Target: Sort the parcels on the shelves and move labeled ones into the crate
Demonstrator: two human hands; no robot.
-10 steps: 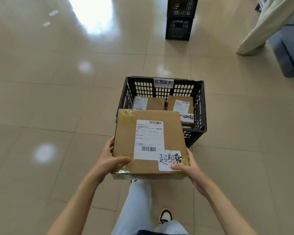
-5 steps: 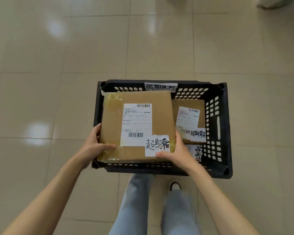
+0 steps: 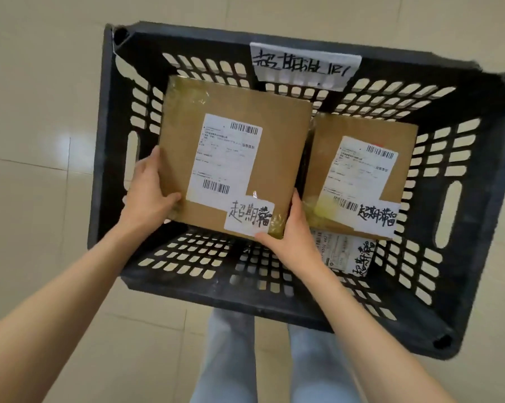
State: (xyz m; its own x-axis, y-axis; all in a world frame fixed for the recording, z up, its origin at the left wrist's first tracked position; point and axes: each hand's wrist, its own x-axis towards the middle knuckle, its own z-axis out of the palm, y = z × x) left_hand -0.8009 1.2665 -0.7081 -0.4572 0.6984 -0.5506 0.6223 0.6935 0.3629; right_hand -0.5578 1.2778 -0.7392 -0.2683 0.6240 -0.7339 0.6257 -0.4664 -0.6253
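Note:
A brown cardboard parcel (image 3: 277, 141) with a white shipping label and a handwritten sticker is inside the left half of the black perforated crate (image 3: 108, 170). My left hand (image 3: 149, 190) grips its left edge and my right hand (image 3: 292, 231) holds its near right corner. Whether the parcel rests on the crate floor I cannot tell. Beside it on the right lies a second labeled parcel (image 3: 324, 158), and under that one a third labeled parcel (image 3: 347, 254) shows partly.
The crate stands on a glossy beige tiled floor (image 3: 36, 112), with a handwritten paper tag (image 3: 303, 65) on its far wall. My legs in light jeans (image 3: 225, 359) stand just behind the crate's near rim.
I have stepped up to the crate and leaned over it. Both hands have lowered the parcel from above the rim down into the crate's left side.

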